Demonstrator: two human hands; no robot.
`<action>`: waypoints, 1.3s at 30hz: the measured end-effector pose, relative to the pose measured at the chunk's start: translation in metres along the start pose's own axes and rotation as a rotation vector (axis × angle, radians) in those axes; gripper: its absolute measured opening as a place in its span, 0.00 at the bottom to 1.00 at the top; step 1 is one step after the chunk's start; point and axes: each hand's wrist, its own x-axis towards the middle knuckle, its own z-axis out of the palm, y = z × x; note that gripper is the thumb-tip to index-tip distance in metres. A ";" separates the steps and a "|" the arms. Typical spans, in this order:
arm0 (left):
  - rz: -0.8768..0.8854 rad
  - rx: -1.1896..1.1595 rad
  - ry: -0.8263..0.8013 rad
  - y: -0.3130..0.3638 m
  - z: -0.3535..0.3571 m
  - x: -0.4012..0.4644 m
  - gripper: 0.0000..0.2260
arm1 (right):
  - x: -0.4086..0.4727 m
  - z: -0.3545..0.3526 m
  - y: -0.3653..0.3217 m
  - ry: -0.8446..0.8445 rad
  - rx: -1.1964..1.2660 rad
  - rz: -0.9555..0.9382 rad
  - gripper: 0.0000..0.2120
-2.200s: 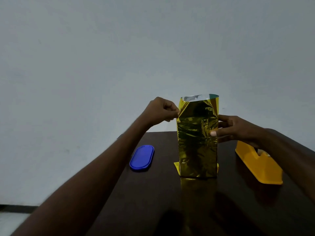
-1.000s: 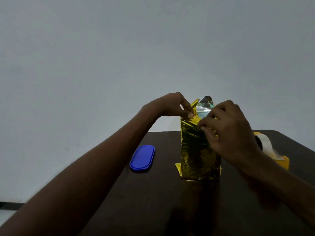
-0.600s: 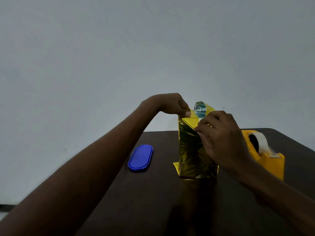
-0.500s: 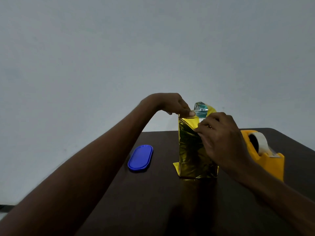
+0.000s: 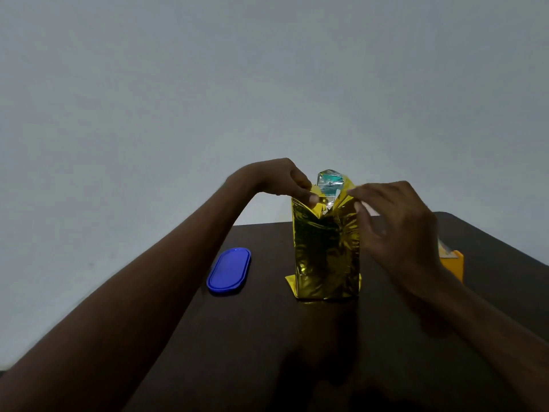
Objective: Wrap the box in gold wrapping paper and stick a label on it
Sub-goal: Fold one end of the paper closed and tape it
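The box stands upright near the middle of the table, sheathed in gold wrapping paper whose top end gapes, silver lining showing. The left hand pinches the left flap; the right hand grips the right flap's edge between thumb and forefinger, its other fingers spread loose. Uneven pulling could tear the foil or tip the tall box. Half a second ago the right hand covered the top; now it sits farther right, hiding most of the yellow tape dispenser. A blue lid lies left.
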 end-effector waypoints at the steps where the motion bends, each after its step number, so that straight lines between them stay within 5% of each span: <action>1: 0.007 -0.012 0.006 0.000 0.001 0.000 0.23 | 0.001 -0.004 0.005 -0.011 -0.020 0.066 0.09; 8: 0.047 -0.105 0.051 -0.003 0.008 -0.002 0.21 | -0.003 -0.025 0.065 -0.462 -0.439 0.593 0.07; 15: 0.043 -0.198 0.085 -0.001 0.015 0.000 0.19 | -0.016 -0.046 0.089 -0.633 -0.525 0.796 0.10; 31: 0.082 -0.218 0.075 0.021 0.023 0.017 0.19 | -0.010 -0.055 0.110 -0.555 0.129 1.330 0.11; 39: 0.080 -0.215 0.070 0.022 0.022 0.017 0.20 | -0.007 -0.045 0.108 -0.576 0.216 1.427 0.08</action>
